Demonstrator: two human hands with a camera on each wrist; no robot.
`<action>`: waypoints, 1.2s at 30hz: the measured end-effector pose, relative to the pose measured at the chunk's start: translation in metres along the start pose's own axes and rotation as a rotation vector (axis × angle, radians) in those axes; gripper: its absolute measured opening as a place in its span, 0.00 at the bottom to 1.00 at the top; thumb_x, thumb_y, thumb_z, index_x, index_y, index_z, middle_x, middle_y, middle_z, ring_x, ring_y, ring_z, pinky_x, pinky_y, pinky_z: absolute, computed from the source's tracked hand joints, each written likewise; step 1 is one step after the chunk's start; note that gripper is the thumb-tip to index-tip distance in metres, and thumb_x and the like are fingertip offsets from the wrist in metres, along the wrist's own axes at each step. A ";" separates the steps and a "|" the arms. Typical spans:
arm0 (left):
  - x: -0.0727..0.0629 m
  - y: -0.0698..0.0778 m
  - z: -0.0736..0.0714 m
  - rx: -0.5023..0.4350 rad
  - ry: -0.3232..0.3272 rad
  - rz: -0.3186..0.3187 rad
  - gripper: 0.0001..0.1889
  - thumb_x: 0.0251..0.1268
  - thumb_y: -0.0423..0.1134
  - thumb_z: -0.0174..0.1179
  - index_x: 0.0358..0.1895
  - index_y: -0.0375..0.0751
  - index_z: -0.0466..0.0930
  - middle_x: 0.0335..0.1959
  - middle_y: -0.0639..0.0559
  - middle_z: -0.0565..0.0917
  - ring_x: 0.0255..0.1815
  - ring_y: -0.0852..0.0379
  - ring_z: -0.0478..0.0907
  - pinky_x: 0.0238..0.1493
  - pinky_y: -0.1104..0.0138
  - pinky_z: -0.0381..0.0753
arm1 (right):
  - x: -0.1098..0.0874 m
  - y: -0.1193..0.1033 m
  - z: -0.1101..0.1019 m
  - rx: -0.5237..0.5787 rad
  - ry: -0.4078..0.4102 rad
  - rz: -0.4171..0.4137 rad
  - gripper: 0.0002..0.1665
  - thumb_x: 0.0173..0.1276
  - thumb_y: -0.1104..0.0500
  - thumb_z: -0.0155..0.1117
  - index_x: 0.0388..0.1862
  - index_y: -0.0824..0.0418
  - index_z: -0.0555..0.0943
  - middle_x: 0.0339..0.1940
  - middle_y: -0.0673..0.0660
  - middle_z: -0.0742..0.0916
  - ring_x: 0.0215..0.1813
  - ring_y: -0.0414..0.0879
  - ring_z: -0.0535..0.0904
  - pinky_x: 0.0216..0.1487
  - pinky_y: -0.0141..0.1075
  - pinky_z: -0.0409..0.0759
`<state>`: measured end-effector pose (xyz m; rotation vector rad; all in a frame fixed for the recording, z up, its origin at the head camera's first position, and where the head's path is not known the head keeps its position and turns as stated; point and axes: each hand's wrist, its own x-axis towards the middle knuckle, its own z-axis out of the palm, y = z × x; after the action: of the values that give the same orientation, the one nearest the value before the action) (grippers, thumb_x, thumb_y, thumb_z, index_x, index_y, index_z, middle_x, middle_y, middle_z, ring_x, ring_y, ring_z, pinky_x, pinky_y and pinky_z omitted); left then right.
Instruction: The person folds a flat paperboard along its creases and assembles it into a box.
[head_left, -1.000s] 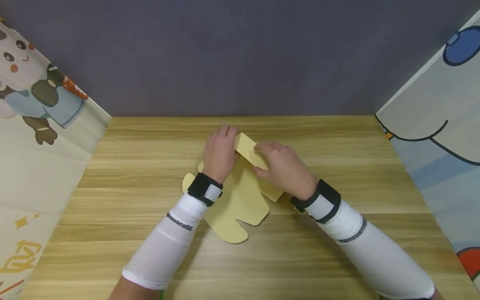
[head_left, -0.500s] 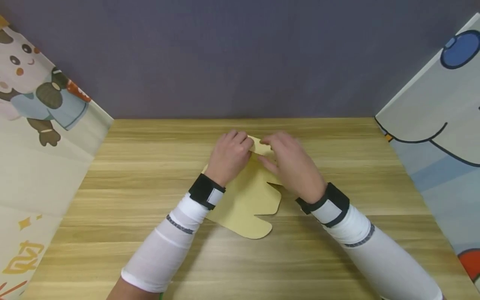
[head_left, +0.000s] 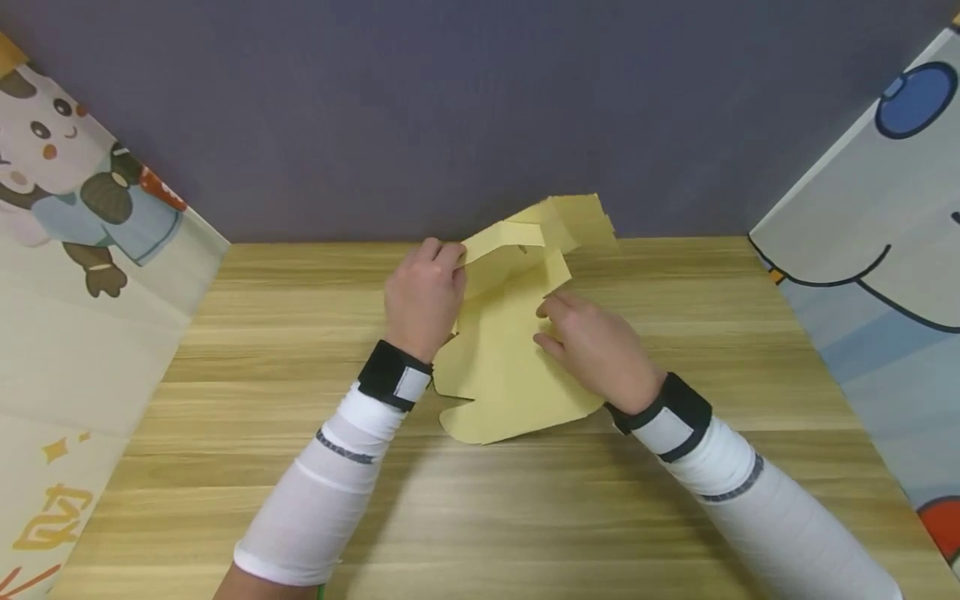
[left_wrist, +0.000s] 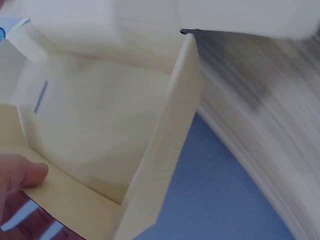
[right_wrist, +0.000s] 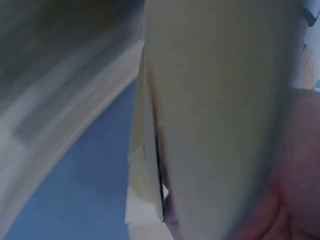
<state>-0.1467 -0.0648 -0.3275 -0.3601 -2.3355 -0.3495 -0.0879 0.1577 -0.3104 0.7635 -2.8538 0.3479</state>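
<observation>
A pale yellow, partly folded cardboard box (head_left: pixel 510 350) is raised in both hands, tilted, with rounded flaps toward the person and creased side walls standing at the far end. My left hand (head_left: pixel 423 296) pinches its left side wall: in the left wrist view the thumb (left_wrist: pixel 30 172) lies on the inner face and the fingers pass beneath. A narrow slit shows in the far panel there. My right hand (head_left: pixel 600 346) holds the right side, fingers bent at the edge of a small flap (head_left: pixel 557 271). A broad panel (right_wrist: pixel 215 110) hides most of that hand in the right wrist view.
Below lies a wood-grain table (head_left: pixel 300 317), with a dark grey-blue panel (head_left: pixel 480 117) behind it. Cartoon-printed walls stand on the left (head_left: pixel 112 350) and on the right (head_left: pixel 862 275).
The box has been turned and lifted; its far flaps have swung up above the table's back edge. My left hand moved right, then back left, while the right hand shifted right and slightly nearer.
</observation>
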 end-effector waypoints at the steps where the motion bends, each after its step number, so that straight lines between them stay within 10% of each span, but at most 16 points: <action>1: 0.001 0.000 -0.001 -0.009 0.003 -0.023 0.09 0.59 0.33 0.61 0.42 0.46 0.85 0.35 0.50 0.84 0.30 0.52 0.80 0.21 0.61 0.80 | 0.001 0.003 -0.001 -0.012 0.026 0.005 0.19 0.63 0.54 0.69 0.49 0.64 0.81 0.42 0.58 0.84 0.38 0.51 0.83 0.33 0.42 0.82; 8: 0.000 0.000 -0.005 -0.097 -0.035 -0.166 0.14 0.59 0.34 0.61 0.49 0.43 0.83 0.39 0.47 0.85 0.31 0.50 0.83 0.23 0.59 0.80 | 0.012 0.017 -0.014 -0.057 0.262 -0.027 0.21 0.60 0.57 0.71 0.48 0.68 0.80 0.44 0.62 0.82 0.46 0.58 0.78 0.48 0.48 0.79; 18: -0.028 0.014 0.009 -0.414 -0.184 -0.330 0.19 0.60 0.33 0.59 0.56 0.39 0.76 0.43 0.47 0.81 0.36 0.53 0.82 0.31 0.66 0.80 | 0.032 0.024 -0.008 -0.195 0.559 -0.007 0.25 0.59 0.58 0.71 0.54 0.67 0.79 0.46 0.64 0.80 0.44 0.62 0.72 0.36 0.50 0.70; 28: -0.053 0.021 0.027 -0.498 -0.205 -0.370 0.21 0.64 0.33 0.58 0.61 0.39 0.70 0.45 0.48 0.78 0.33 0.53 0.81 0.30 0.69 0.80 | 0.053 0.020 0.007 -0.398 0.594 0.066 0.22 0.61 0.58 0.69 0.54 0.64 0.79 0.45 0.61 0.79 0.46 0.59 0.71 0.37 0.48 0.66; 36: -0.055 0.021 0.029 -0.494 -0.175 -0.351 0.21 0.64 0.32 0.58 0.60 0.37 0.70 0.44 0.47 0.79 0.32 0.56 0.80 0.31 0.69 0.81 | 0.059 0.017 0.016 -0.417 0.613 0.008 0.16 0.76 0.65 0.44 0.41 0.63 0.82 0.41 0.60 0.82 0.44 0.58 0.71 0.39 0.48 0.66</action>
<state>-0.1193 -0.0437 -0.3830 -0.2152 -2.4619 -1.1146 -0.1485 0.1397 -0.3158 0.4590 -2.2376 -0.0237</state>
